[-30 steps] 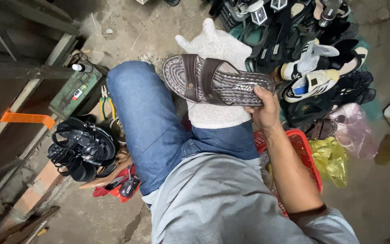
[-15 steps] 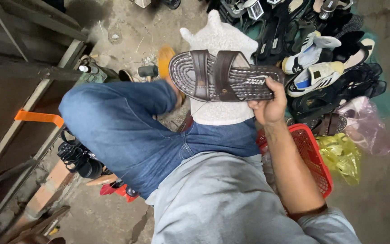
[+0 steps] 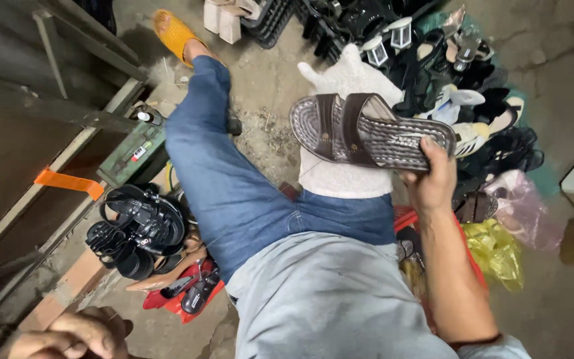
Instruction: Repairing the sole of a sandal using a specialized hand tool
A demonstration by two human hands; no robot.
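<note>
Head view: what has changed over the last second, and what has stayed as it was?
The jeans-clad leg has stretched out forward, so the orange slipper now shows. The left hand has come into view at the bottom edge. The right hand still holds the brown sandal over the white cloth.

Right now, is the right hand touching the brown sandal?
Touching. The head view shows the right hand gripping the brown sandal by its heel end, thumb on the sole's edge, with no gap between them.
</note>
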